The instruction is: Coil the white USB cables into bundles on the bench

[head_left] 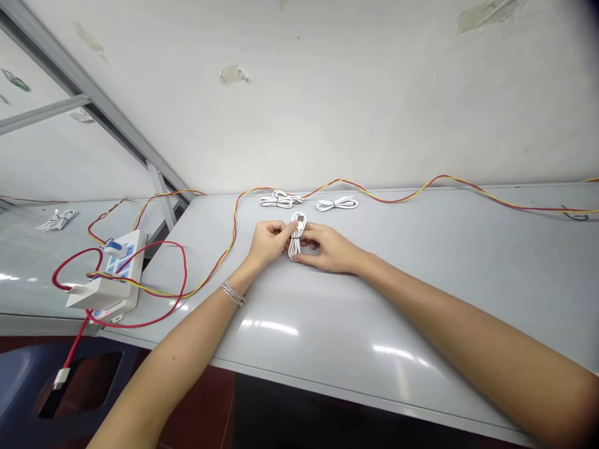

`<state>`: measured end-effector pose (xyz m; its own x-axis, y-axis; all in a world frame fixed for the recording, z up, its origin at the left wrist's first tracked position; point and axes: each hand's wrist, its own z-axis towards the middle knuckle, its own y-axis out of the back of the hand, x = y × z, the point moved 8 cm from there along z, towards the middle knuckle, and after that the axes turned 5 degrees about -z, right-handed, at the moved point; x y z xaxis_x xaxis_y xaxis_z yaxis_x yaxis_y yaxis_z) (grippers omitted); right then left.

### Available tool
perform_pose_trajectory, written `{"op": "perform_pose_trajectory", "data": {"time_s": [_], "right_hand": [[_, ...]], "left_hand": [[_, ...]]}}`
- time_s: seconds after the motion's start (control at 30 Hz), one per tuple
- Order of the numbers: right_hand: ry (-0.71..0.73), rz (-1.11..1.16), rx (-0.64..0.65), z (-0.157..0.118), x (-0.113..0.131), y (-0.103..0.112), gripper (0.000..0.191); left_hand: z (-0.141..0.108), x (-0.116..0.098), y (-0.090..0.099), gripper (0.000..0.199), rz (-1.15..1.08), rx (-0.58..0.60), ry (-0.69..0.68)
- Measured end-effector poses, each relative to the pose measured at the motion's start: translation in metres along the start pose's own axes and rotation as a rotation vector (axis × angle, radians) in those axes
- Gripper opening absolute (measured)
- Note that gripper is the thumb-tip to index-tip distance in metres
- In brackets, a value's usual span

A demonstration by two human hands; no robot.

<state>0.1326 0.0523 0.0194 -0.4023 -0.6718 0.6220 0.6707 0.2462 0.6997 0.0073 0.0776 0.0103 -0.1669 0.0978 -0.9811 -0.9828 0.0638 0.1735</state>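
Note:
A coiled white USB cable (294,247), bound round its middle with a thin dark tie, stands upright between my hands just over the grey table. My left hand (270,242) pinches its upper part, thumb beside the USB plug. From the other side, my right hand (327,248) grips the same bundle, its thumb at the lower end and its fingers behind. Just beyond the hands lie more tied white cables (279,199), overlapping one another, and a single tied white cable (337,204) to their right.
At left, a white power strip (135,255) carries plugs and a looping red cable (186,268). A red-and-yellow wire (388,201) winds along the wall. Another white cable bundle (57,220) lies far left, past a metal frame (116,118). A blue chair (23,380) stands below.

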Motion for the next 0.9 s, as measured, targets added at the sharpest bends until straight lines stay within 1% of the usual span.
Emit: {"op": "perform_pose_trajectory", "data": {"time_s": [0.1,0.4,0.57,0.7,0.8,0.9], "right_hand": [[-0.014,-0.045,0.031,0.000,0.001,-0.002,0.017],[0.011,-0.079,0.029,-0.002,0.005,-0.001,0.015],[0.050,-0.069,0.002,-0.003,0.008,-0.002,0.009],[0.071,-0.106,-0.004,-0.005,0.010,-0.004,0.006],[0.099,-0.145,-0.022,-0.006,0.015,-0.004,0.005],[0.115,-0.161,-0.032,-0.007,0.018,-0.004,0.006]], "left_hand": [[0.000,0.002,0.000,0.049,-0.006,-0.004,0.014],[0.002,0.005,0.002,0.049,-0.009,-0.010,0.008],[0.000,0.002,0.001,0.051,-0.011,-0.020,0.020],[0.000,0.001,0.001,0.054,-0.025,-0.023,0.029],[-0.001,0.003,0.002,0.056,-0.045,-0.030,0.054],[0.000,0.002,0.002,0.055,-0.052,-0.015,0.049]]}}
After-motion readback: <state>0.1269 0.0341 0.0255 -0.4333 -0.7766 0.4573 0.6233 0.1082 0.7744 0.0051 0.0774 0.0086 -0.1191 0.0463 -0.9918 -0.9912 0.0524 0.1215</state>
